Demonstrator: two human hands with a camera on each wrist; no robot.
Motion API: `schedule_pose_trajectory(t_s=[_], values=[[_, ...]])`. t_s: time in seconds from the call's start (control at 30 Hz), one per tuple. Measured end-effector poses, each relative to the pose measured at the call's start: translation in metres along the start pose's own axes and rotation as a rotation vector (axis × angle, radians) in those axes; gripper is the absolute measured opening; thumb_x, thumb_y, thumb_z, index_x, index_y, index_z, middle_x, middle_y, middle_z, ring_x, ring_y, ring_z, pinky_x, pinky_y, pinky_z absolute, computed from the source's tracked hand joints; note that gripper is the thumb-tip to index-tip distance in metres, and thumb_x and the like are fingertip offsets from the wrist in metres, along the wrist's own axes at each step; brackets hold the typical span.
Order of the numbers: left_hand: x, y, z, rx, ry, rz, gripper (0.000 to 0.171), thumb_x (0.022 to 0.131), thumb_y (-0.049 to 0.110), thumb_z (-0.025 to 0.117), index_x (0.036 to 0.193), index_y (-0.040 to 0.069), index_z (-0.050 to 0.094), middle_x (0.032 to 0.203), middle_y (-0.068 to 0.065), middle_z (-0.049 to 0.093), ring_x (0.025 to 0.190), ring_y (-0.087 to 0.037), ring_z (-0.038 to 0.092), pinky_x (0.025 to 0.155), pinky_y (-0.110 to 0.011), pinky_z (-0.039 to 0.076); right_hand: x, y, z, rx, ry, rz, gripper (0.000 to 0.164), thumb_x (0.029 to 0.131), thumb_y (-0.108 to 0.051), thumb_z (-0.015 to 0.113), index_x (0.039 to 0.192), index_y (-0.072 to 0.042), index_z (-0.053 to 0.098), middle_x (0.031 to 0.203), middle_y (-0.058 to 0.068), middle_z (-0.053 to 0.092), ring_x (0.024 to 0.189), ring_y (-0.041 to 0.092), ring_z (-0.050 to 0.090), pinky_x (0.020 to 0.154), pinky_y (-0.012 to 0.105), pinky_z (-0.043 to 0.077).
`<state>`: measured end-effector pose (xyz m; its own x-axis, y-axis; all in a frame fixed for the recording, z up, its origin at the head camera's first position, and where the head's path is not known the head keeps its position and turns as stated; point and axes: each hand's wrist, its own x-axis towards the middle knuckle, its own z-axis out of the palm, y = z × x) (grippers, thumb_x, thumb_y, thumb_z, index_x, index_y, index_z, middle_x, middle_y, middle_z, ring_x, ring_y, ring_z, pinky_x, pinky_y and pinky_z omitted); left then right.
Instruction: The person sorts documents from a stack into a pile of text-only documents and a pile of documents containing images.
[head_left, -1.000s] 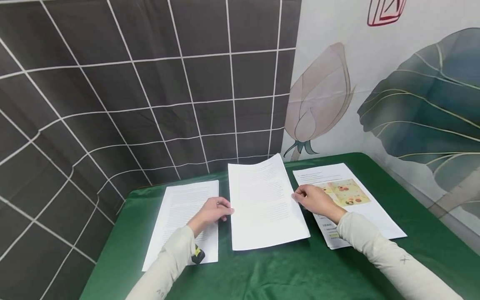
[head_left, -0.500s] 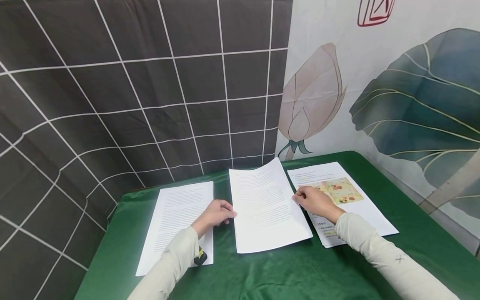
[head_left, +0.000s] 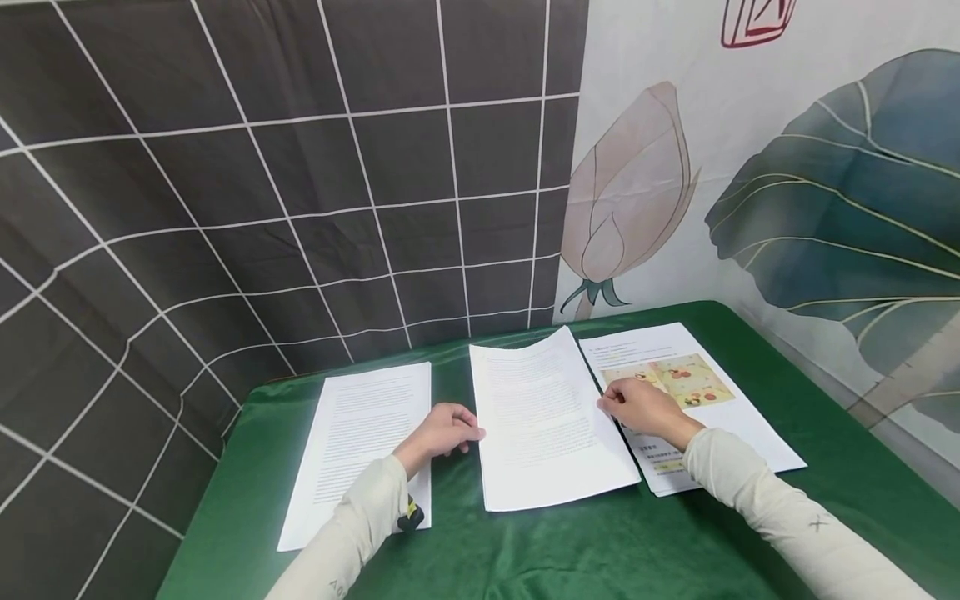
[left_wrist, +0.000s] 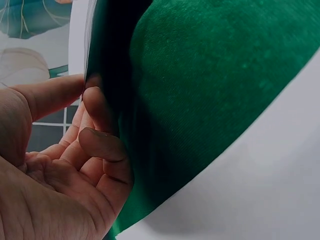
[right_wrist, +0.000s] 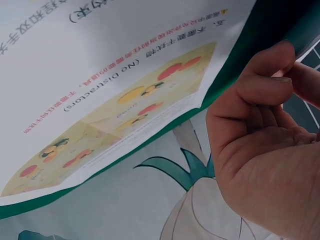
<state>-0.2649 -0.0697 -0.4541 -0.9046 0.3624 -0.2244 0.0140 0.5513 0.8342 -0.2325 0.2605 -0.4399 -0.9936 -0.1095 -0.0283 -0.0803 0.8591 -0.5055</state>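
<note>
A few white printed sheets (head_left: 551, 442) are held together, slightly bowed, above the middle of the green cloth. My left hand (head_left: 444, 430) pinches their left edge between thumb and forefinger. In the left wrist view the sheet edges (left_wrist: 89, 45) stand nearly edge-on between that hand's fingertips, the other fingers curled loosely. On the opposite side my right hand (head_left: 647, 408) pinches the right edge. From the right wrist camera, the fingers of that hand (right_wrist: 270, 100) are curled, and the pinched edge is barely visible at the frame's side.
On the left lies a printed stack (head_left: 371, 417), partly under my left sleeve. Another stack (head_left: 738, 425), with a coloured fruit picture, lies right under my right forearm. Green cloth (head_left: 225, 500) covers the table. A dark gridded curtain (head_left: 300, 167) and a flower-print backdrop (head_left: 645, 192) stand behind.
The held sheets have come down a little and lie flatter, with both hands still pinching their sides. The side stacks stay in place, while the head view has shifted slightly.
</note>
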Motion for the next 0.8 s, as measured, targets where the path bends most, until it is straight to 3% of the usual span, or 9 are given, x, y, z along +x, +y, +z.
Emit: schedule_pose_trajectory(t_s=[0.57, 0.8], values=[[0.0009, 0.0025, 0.0062, 0.032, -0.003, -0.021, 0.017, 0.081, 0.016, 0.072, 0.087, 0.005, 0.06, 0.059, -0.002, 0.061, 0.049, -0.01, 0.052, 0.041, -0.021, 0.032, 0.0018, 0.0031, 0.0067, -0.087, -0.011, 0.058, 0.015, 0.09, -0.022, 0.062, 0.083, -0.009, 0.065, 0.074, 0.001, 0.054, 0.065, 0.016, 0.049, 0.058, 0.031, 0.034], [-0.0018, 0.0007, 0.0098, 0.065, 0.018, -0.03, 0.017, 0.08, 0.016, 0.072, 0.084, 0.005, 0.06, 0.061, -0.002, 0.061, 0.05, -0.011, 0.053, 0.042, -0.022, 0.033, 0.0025, 0.0056, 0.01, -0.103, -0.033, 0.069, 0.017, 0.09, -0.023, 0.061, 0.079, -0.01, 0.062, 0.068, 0.0, 0.054, 0.06, 0.015, 0.048, 0.056, 0.03, 0.033]])
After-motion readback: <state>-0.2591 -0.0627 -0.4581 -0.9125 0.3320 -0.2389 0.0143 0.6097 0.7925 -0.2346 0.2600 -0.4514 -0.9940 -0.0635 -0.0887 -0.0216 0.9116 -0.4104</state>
